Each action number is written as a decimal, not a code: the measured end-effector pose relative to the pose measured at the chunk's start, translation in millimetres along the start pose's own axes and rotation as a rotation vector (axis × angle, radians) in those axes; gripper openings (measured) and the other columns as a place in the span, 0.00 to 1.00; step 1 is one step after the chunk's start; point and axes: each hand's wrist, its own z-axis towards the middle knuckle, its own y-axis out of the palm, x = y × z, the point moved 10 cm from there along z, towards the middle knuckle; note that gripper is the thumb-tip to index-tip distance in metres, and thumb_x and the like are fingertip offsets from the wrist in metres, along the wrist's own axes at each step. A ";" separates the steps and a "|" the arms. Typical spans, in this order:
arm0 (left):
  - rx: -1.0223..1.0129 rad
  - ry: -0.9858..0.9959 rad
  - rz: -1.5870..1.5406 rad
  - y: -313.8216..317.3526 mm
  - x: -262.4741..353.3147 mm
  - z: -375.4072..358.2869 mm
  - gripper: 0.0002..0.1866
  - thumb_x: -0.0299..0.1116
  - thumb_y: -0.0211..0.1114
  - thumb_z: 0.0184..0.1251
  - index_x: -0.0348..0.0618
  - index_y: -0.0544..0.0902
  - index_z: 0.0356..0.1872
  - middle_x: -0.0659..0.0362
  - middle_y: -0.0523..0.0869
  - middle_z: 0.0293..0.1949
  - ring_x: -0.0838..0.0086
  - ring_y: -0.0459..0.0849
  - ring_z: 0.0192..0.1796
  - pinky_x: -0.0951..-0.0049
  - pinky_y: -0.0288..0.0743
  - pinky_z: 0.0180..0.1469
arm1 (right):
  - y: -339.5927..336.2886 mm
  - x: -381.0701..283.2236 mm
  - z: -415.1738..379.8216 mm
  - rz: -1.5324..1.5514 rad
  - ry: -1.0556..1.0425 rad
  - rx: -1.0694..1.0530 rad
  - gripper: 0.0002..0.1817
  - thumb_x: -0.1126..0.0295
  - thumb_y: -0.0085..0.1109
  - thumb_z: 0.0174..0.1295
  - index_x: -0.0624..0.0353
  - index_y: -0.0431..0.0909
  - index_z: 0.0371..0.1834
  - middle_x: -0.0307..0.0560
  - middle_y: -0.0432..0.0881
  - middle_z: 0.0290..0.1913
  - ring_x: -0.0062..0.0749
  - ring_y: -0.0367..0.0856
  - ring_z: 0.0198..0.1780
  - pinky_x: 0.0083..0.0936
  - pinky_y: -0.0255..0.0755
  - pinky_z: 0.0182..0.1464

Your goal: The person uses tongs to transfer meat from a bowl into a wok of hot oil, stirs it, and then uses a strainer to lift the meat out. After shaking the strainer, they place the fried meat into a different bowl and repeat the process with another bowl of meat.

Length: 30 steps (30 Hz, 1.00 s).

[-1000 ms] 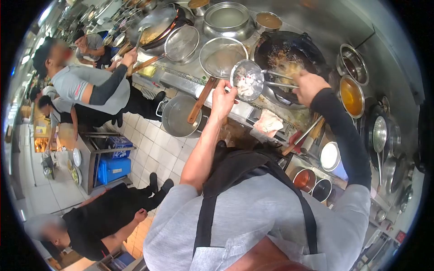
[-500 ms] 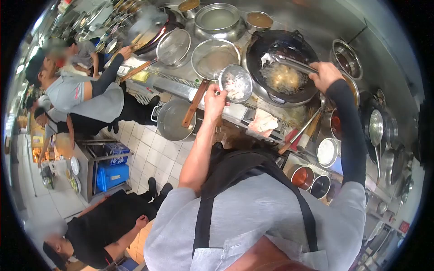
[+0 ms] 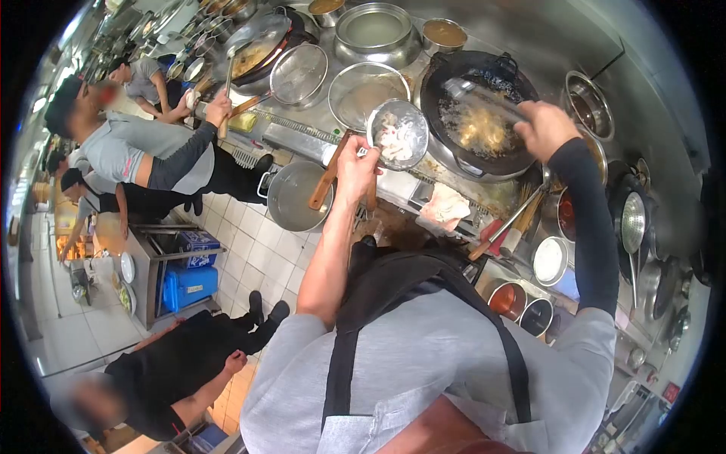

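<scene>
My left hand (image 3: 358, 165) grips the rim of a small metal bowl (image 3: 417, 136) holding pale, white-coated pieces (image 3: 396, 141). The bowl is tilted beside the near left edge of a black wok (image 3: 522, 85). Closed around metal tongs (image 3: 491, 101), my right hand (image 3: 550, 130) is over the wok's right side. The tongs reach across the wok toward its far left, their tips smeared by motion. Below them, golden pieces (image 3: 484, 133) fry in bubbling oil. A wire strainer (image 3: 368, 92) with a wooden handle (image 3: 327, 178) lies just behind the bowl.
A large pot (image 3: 291, 198) stands low at left. A pale cloth (image 3: 445, 206) lies on the stove's front edge, with a long-handled ladle (image 3: 508, 222) to its right. Sauce containers (image 3: 506, 299) sit at my right. Co-workers (image 3: 144, 151) stand at left, one beside another wok (image 3: 257, 57).
The tongs have swung in the wok, and the white piece at their tips no longer shows there. The bowl has shifted slightly right. A co-worker at left has raised a long-handled utensil.
</scene>
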 end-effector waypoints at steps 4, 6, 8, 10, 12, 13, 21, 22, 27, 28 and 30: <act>-0.090 0.067 0.032 16.7 19.3 -2.6 0.08 0.27 0.66 0.69 0.36 0.75 0.40 0.54 0.86 0.35 0.76 0.85 0.27 0.74 0.82 0.27 | 28.9 -58.0 -15.1 0.042 -0.099 -0.273 0.14 0.64 0.66 0.63 0.66 0.85 0.40 0.65 0.86 0.37 0.60 0.86 0.45 0.48 0.79 0.53; -0.175 0.085 0.024 29.1 19.3 -2.7 0.07 0.26 0.65 0.70 0.37 0.74 0.40 0.58 0.83 0.37 0.78 0.83 0.27 0.75 0.82 0.29 | 47.8 -67.6 -8.3 0.048 -0.072 -0.285 0.14 0.63 0.66 0.63 0.66 0.85 0.36 0.66 0.86 0.36 0.60 0.87 0.45 0.48 0.80 0.51; -0.157 0.054 0.044 28.5 11.6 -1.2 0.07 0.26 0.65 0.69 0.36 0.74 0.40 0.57 0.83 0.36 0.77 0.84 0.28 0.75 0.82 0.27 | 47.1 -57.9 -8.0 0.028 -0.027 -0.347 0.14 0.63 0.66 0.62 0.66 0.85 0.38 0.67 0.86 0.37 0.59 0.87 0.46 0.47 0.80 0.51; -0.123 0.026 0.028 25.9 3.2 -0.7 0.08 0.27 0.65 0.68 0.35 0.75 0.40 0.53 0.87 0.35 0.75 0.87 0.29 0.74 0.83 0.27 | 34.9 -47.1 -13.5 0.031 -0.029 -0.327 0.14 0.64 0.66 0.62 0.66 0.86 0.38 0.67 0.86 0.37 0.60 0.87 0.46 0.47 0.80 0.51; -0.094 0.022 0.042 23.8 -1.5 -1.2 0.08 0.27 0.65 0.68 0.35 0.75 0.40 0.54 0.86 0.33 0.75 0.86 0.29 0.74 0.83 0.26 | -2.1 -50.5 -20.4 0.126 -0.096 -0.190 0.13 0.69 0.66 0.61 0.68 0.86 0.44 0.66 0.87 0.38 0.57 0.87 0.45 0.46 0.79 0.53; -0.081 0.021 0.050 22.5 -3.3 -0.7 0.08 0.27 0.65 0.68 0.35 0.75 0.40 0.54 0.85 0.32 0.75 0.86 0.29 0.74 0.83 0.25 | -15.9 -46.6 -24.6 0.146 -0.049 -0.197 0.16 0.69 0.66 0.60 0.68 0.85 0.48 0.65 0.87 0.43 0.57 0.86 0.49 0.45 0.77 0.56; -0.010 -0.080 0.000 12.0 -36.0 7.9 0.12 0.26 0.68 0.67 0.38 0.71 0.37 0.54 0.83 0.30 0.74 0.84 0.24 0.73 0.81 0.21 | 27.0 16.8 2.1 0.070 0.056 -0.230 0.21 0.65 0.68 0.57 0.67 0.86 0.51 0.64 0.87 0.48 0.58 0.85 0.53 0.44 0.76 0.59; 0.001 -0.084 -0.018 11.2 -36.0 6.8 0.12 0.26 0.69 0.67 0.38 0.71 0.37 0.54 0.83 0.30 0.74 0.84 0.24 0.73 0.81 0.21 | 50.6 23.2 12.7 0.105 0.074 -0.272 0.20 0.65 0.68 0.57 0.69 0.86 0.48 0.65 0.87 0.46 0.58 0.85 0.52 0.43 0.76 0.59; -0.021 -0.063 -0.012 10.6 -21.3 6.0 0.09 0.26 0.67 0.68 0.38 0.72 0.37 0.53 0.84 0.38 0.74 0.85 0.28 0.73 0.82 0.25 | 112.1 53.9 45.4 -0.028 0.287 -0.144 0.17 0.63 0.65 0.61 0.67 0.86 0.45 0.69 0.87 0.41 0.58 0.87 0.50 0.45 0.80 0.56; -0.026 -0.078 -0.012 8.5 -18.9 3.0 0.08 0.26 0.66 0.69 0.38 0.73 0.37 0.52 0.84 0.42 0.74 0.86 0.29 0.73 0.83 0.27 | 88.4 37.7 38.7 0.036 0.235 -0.094 0.17 0.63 0.65 0.62 0.67 0.86 0.45 0.68 0.87 0.41 0.59 0.87 0.50 0.46 0.80 0.55; -0.024 -0.039 0.024 5.7 -12.1 -0.4 0.09 0.26 0.66 0.69 0.36 0.73 0.38 0.51 0.85 0.41 0.75 0.85 0.28 0.73 0.82 0.26 | 62.1 0.1 18.6 0.113 0.112 -0.104 0.16 0.63 0.65 0.62 0.67 0.86 0.44 0.68 0.87 0.41 0.60 0.87 0.48 0.47 0.80 0.54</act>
